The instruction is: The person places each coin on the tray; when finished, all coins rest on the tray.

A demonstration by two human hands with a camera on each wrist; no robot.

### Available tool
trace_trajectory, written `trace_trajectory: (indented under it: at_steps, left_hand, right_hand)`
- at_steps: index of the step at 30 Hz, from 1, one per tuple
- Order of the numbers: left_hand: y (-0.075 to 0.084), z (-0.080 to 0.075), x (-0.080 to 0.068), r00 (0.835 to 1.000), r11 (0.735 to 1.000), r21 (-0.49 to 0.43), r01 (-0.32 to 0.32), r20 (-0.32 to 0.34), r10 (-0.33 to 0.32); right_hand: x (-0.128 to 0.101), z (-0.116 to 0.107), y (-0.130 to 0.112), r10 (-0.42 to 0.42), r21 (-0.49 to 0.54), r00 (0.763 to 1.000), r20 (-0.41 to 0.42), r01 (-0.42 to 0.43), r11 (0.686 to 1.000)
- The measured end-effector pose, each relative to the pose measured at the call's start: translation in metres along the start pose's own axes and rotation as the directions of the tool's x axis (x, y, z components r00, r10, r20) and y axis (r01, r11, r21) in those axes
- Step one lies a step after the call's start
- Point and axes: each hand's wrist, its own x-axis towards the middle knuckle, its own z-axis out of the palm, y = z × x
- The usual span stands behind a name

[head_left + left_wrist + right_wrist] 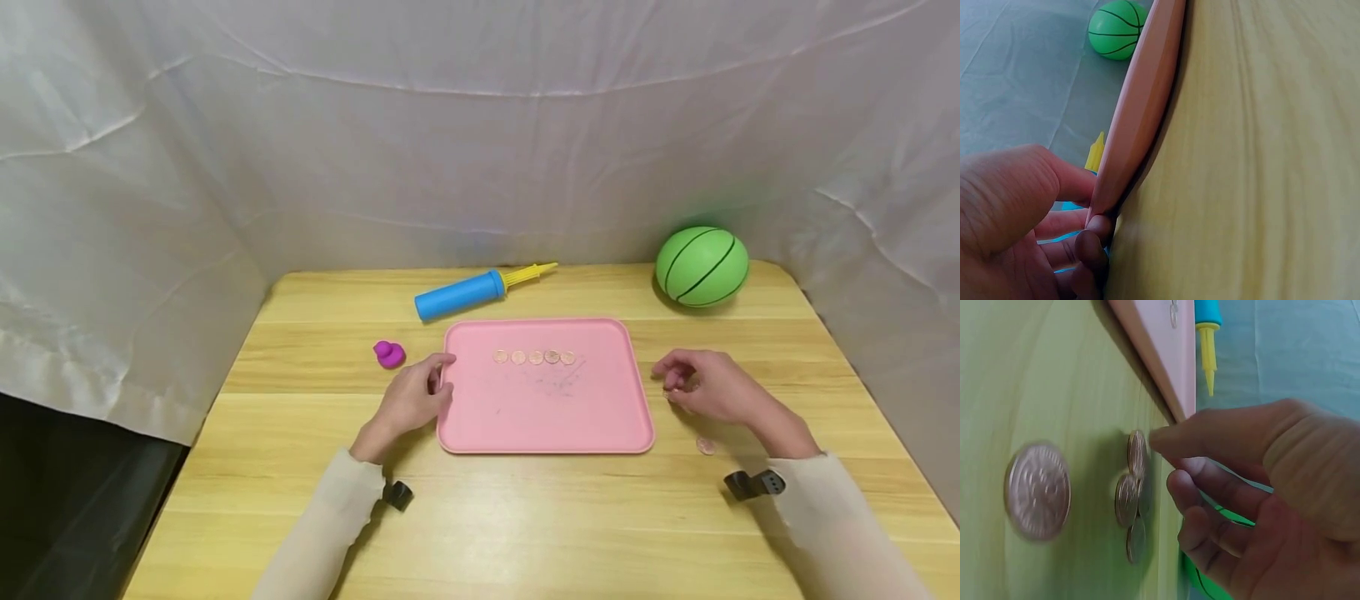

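Note:
A pink tray [540, 417] lies on the table with a row of several copper-coloured coins [536, 357] across its upper half. At its left edge, my left hand [411, 398] grips the rim; the left wrist view shows the thumb and fingers [1094, 228] about the tray wall [1138, 106]. Right of the tray, my right hand [712, 385] hovers with bent fingers over loose coins. In the right wrist view, a small cluster of coins [1127, 499] lies just beyond the fingertips, and I see nothing held. One separate coin [706, 447] lies nearer me.
Behind the tray lies a blue hand pump [459, 295] with a yellow nozzle. A green ball [702, 267] sits at the back right. The small purple rubber duck [388, 354] is left of the tray. Pale cloth [480, 167] hangs behind the wooden table [480, 533].

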Motion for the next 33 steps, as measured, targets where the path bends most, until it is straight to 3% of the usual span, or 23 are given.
trace_trajectory:
  at_steps: [8, 18, 27, 33]
  left_hand:
    - [0.006, -0.003, -0.004, 1.0, 1.0, -0.012, 0.0, -0.001, 0.0]
    - [0.009, -0.004, -0.004, 1.0, 1.0, 0.0, -0.006, -0.009, 0.006]
    - [0.008, -0.004, -0.005, 1.0, 1.0, -0.004, 0.005, 0.0, -0.005]
    - [0.006, -0.003, -0.002, 1.0, 1.0, -0.001, -0.005, -0.003, 0.005]
  right_hand:
    - [-0.004, 0.001, 0.008, 0.018, -0.029, 0.999, 0.026, -0.018, 0.999]
    - [0.002, 0.002, 0.011, -0.027, -0.028, 0.999, 0.032, 0.027, 0.999]
    - [0.006, 0.006, 0.01, -0.124, -0.029, 0.989, 0.08, 0.126, 0.992]
    - [0.005, 0.008, 0.014, -0.242, -0.028, 0.97, 0.033, 0.243, 0.97]
